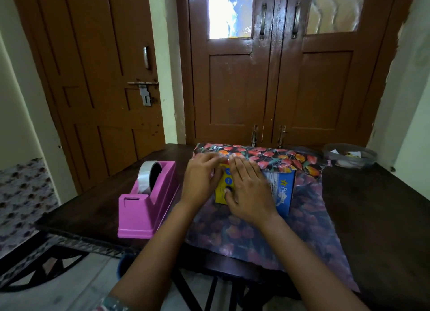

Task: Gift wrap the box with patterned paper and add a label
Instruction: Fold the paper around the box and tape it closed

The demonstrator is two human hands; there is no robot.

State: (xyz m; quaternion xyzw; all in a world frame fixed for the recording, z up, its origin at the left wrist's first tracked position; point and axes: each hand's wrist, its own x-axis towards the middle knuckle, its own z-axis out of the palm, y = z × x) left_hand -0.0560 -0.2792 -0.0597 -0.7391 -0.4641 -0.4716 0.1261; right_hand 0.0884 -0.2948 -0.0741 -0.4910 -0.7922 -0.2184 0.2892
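Pressing paper onto box, bowl holding bits

The box reads what looks like "Fli"; the rest is unreadable.

Brown wooden doors and pale walls behind a dark table.

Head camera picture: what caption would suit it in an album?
Left hand and right hand press floral wrapping paper onto a blue-and-yellow box, pink tape dispenser alongside on a dark table.
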